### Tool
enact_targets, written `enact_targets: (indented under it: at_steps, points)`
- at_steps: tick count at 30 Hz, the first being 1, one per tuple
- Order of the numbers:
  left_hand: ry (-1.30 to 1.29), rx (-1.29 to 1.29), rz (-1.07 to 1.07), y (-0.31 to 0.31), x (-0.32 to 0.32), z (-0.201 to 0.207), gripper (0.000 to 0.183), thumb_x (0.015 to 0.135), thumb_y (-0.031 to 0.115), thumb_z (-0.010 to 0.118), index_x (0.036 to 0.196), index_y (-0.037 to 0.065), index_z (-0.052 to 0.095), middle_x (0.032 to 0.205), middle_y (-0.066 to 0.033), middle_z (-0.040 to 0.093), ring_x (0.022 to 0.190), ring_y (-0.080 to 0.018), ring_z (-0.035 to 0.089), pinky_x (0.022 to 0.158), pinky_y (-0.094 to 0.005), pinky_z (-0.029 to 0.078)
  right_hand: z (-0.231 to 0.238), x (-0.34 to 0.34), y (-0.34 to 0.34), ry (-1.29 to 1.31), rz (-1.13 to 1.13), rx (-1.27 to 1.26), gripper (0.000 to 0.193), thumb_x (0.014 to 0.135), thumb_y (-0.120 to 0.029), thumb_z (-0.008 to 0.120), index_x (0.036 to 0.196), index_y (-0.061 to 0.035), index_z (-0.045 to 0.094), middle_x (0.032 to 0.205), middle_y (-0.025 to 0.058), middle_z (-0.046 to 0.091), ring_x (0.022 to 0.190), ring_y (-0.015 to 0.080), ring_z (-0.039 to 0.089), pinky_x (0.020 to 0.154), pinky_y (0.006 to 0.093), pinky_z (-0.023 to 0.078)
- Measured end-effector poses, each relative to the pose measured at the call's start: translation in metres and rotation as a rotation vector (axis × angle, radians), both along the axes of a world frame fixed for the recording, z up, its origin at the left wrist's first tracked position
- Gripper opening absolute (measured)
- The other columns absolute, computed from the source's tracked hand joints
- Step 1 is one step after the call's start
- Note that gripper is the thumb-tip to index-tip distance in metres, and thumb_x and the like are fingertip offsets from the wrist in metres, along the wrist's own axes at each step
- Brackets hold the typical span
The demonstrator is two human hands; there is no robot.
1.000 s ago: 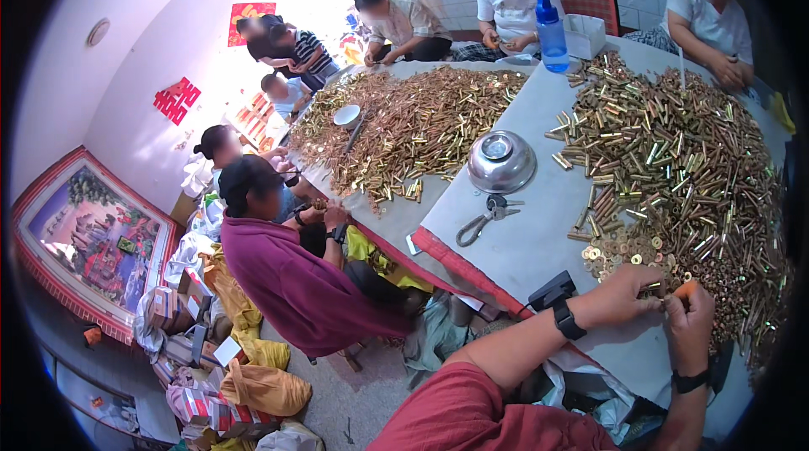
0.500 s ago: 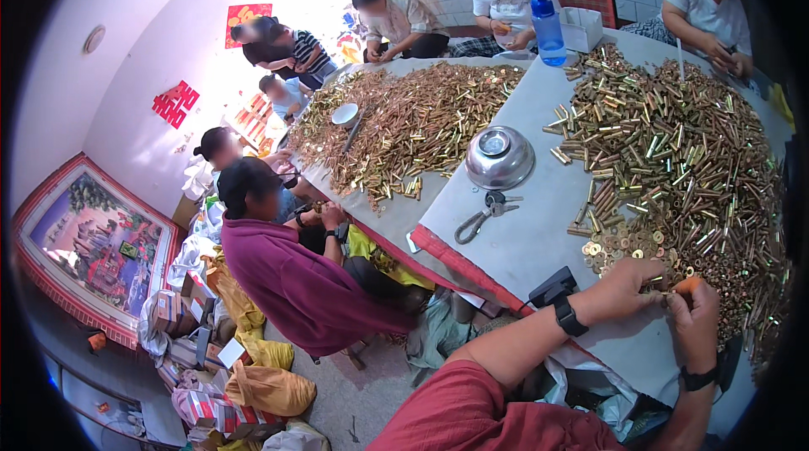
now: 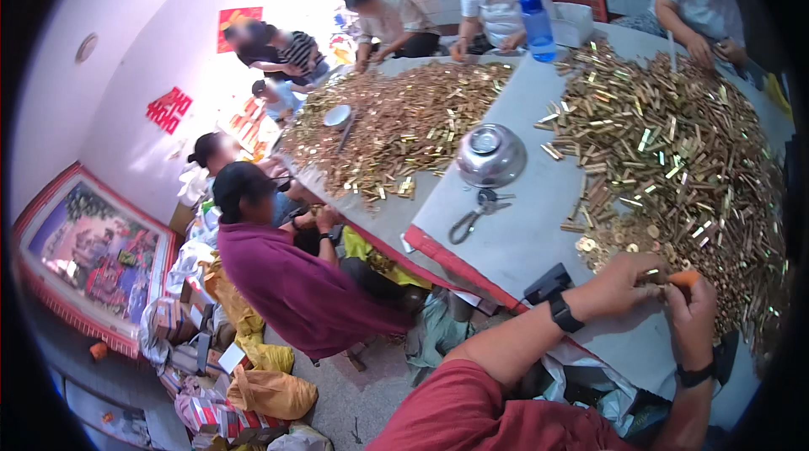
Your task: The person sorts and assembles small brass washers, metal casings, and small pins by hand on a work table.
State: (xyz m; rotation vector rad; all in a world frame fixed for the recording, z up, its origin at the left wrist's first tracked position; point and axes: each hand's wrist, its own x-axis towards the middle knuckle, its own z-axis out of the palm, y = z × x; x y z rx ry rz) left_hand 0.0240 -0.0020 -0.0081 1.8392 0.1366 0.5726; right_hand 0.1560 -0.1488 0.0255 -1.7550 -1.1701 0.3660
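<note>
Broadly, a pale grey surface (image 3: 522, 198) spreads beneath and beyond both hands. Ahead of them rises a large heap of brass-coloured tubes (image 3: 649, 148), running round past the right hand's outer side. Just beyond the left hand lies a patch of flat rings (image 3: 630, 236); farther off, to its left, sits an upturned metal bowl (image 3: 491, 156). The left hand (image 3: 622, 284) pinches at its fingertips; the right hand (image 3: 693, 312) meets it, fingers curled, its exact grip unclear. Nearer than the bowl rest strapped keys (image 3: 486, 201). An orange finger cover (image 3: 683, 278) tips the right hand. Smallest, a brassy piece (image 3: 653, 277) sits in the left hand's pinch.
</note>
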Motion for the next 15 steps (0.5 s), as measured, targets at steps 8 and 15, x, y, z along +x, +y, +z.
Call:
enact_targets:
  at_steps: [8,15]
  points:
    - [0.210,-0.294,0.074,0.015,-0.010,0.005,0.012,0.089,0.009,0.068,0.098,0.003,0.062,0.085,-0.0033,0.065,0.074,-0.0103,0.062,0.068,-0.0267,0.051,-0.018,0.003,0.029,0.107,0.097,0.062,0.023,0.085,-0.015,0.070,0.103,-0.0022,0.065,0.088,0.0113,0.067,0.078,0.0202,0.065,0.068,0.0328,0.051]
    - [0.109,-0.109,0.056,0.012,0.000,0.001,0.011,0.085,0.000,0.068,0.094,0.000,0.062,0.082,-0.0034,0.063,0.072,-0.0095,0.059,0.065,-0.0246,0.049,-0.014,0.022,0.022,-0.005,0.161,-0.010,0.017,0.083,-0.010,0.069,0.099,-0.0039,0.067,0.090,0.0102,0.067,0.080,0.0245,0.066,0.070,0.0333,0.052]
